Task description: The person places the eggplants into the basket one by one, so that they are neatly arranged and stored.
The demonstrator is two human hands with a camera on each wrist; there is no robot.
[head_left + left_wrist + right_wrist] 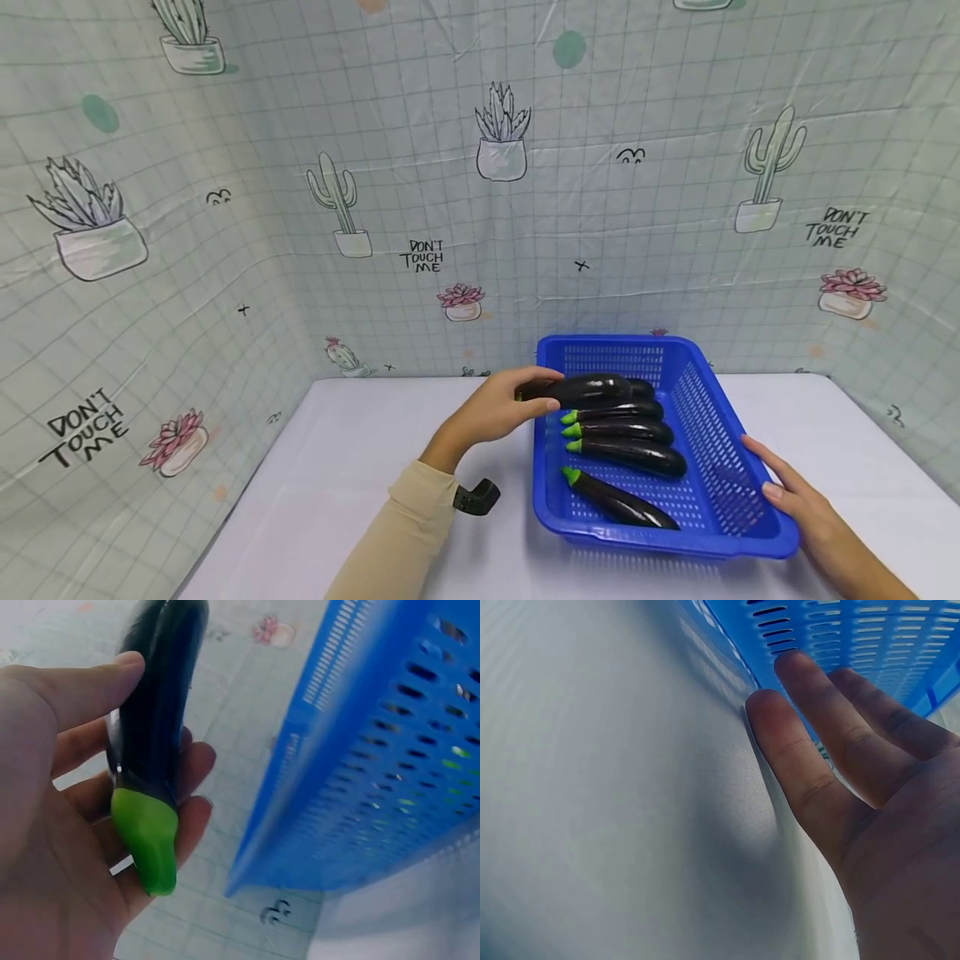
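Note:
My left hand holds a dark eggplant by its stem end, above the far left part of a blue plastic basket. In the left wrist view, thumb and fingers curl around this eggplant, and its green cap lies over the fingers. Several more eggplants lie in the basket, green caps to the left; one eggplant sits apart near the front. My right hand rests against the basket's right side. Its extended fingers touch the slotted outer wall in the right wrist view.
The basket stands on a white-covered table. A grid-patterned curtain with drawn potted plants hangs behind the table and along both sides. A black strap piece sticks out from the left wrist, beside the basket's left wall.

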